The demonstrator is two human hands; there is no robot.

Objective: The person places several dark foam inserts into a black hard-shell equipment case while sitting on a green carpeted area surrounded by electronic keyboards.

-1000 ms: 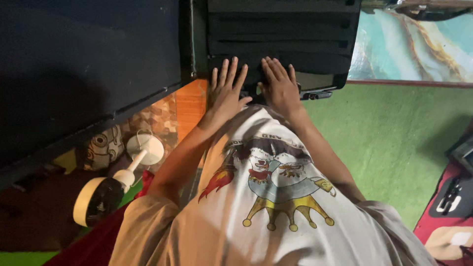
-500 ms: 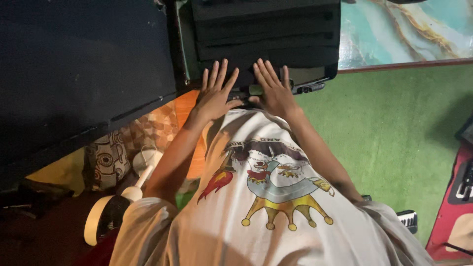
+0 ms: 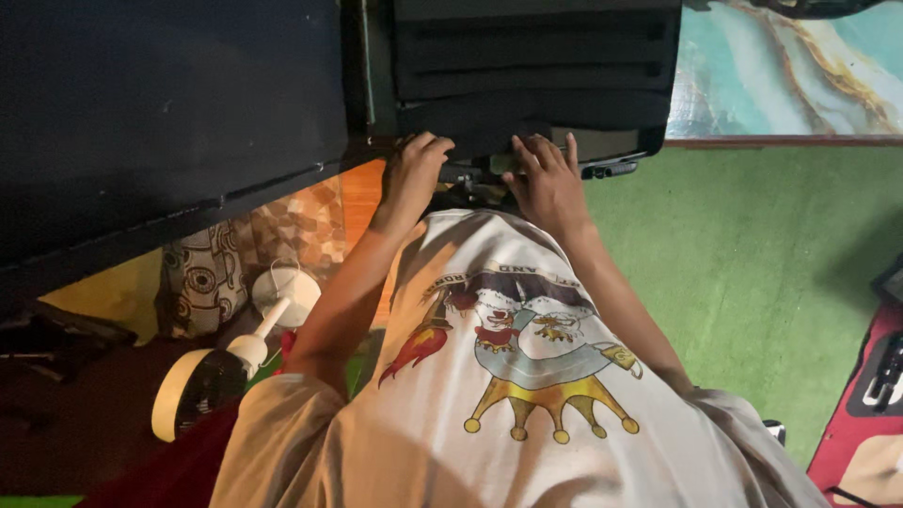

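Observation:
A black case with horizontal straps lies ahead of me at the top of the view. My left hand has its fingers curled over the case's near edge. My right hand rests on the same edge a little to the right, fingers apart and lying on it. Small clasps or fittings show along that edge between and beside my hands. My white printed shirt fills the lower middle and hides whatever lies under it.
A large dark panel covers the upper left. On the floor at the left stand a small white fan and a patterned cushion. Green carpet spreads right, with a teal marbled surface behind and a red mat at the right edge.
Both hands lay flat with fingers spread on the case; now they have drawn back to its near edge and the left fingers have curled. The view has shifted slightly.

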